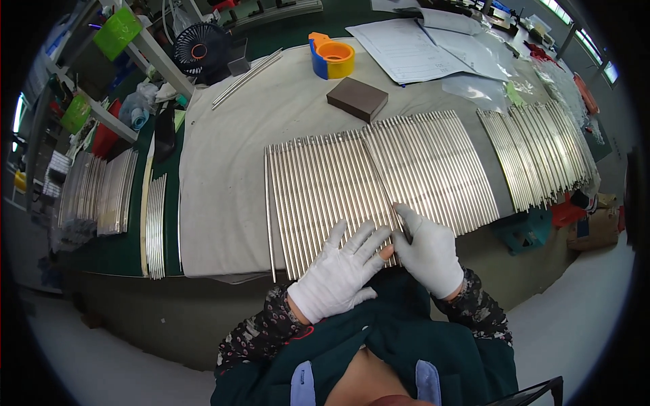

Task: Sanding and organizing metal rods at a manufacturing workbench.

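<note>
A broad row of slim silvery metal rods lies side by side on the cloth-covered table before me. My left hand, in a white glove with one fingertip bare, lies over the near ends of these rods with its fingers spread. Beside it, my right hand, also gloved, rests where this row meets a second, slanted group of rods. Its index finger points forward along the rods and the thumb stands apart from it. The right hand's other fingers are largely hidden. One rod lies slightly apart at the row's left end.
A dark brown block sits behind the rods, near an orange-and-blue tape dispenser. More rods lie at right, others at left. Papers cover the back; a black fan stands back left.
</note>
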A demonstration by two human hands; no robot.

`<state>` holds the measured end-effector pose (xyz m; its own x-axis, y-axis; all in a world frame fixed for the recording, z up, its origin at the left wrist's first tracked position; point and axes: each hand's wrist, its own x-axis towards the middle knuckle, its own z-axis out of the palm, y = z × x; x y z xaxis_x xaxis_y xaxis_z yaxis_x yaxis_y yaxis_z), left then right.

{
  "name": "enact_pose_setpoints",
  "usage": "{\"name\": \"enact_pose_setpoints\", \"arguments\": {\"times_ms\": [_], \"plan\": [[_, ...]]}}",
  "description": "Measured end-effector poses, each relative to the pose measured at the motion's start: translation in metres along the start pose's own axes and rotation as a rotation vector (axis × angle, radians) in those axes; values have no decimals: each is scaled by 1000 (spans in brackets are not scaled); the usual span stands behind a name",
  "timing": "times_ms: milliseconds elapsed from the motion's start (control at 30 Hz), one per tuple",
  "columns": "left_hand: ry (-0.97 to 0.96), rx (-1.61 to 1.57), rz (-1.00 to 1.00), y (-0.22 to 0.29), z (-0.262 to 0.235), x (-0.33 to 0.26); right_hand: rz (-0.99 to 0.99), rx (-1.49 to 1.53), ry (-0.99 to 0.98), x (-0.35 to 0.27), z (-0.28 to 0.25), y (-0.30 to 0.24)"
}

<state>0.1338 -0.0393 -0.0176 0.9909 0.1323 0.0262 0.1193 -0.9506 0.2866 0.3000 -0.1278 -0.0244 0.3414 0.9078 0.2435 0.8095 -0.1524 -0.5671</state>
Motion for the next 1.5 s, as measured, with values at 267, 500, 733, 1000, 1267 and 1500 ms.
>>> {"name": "enact_pose_setpoints", "arguments": {"times_ms": [267, 500, 733, 1000, 1267, 1500], "plan": [[7, 30, -34, -4, 0, -2, 7, -151, -66, 2, 2, -8], [8, 53, -50, -8, -5, -12, -100, -264, -66, -15, -4, -9], [-3, 43, -83, -10, -7, -21, -476, -411, -38, -24, -10, 9], [12, 57, -84, -9, -5, -22, -720, -399, 117, -24, 2, 28], [-2, 90, -80, -9, -5, -22, -738, -268, 352, -26, 3, 31], [177, -76, -39, 5, -6, -12, -681, -142, 496, -24, -2, 19]]}}
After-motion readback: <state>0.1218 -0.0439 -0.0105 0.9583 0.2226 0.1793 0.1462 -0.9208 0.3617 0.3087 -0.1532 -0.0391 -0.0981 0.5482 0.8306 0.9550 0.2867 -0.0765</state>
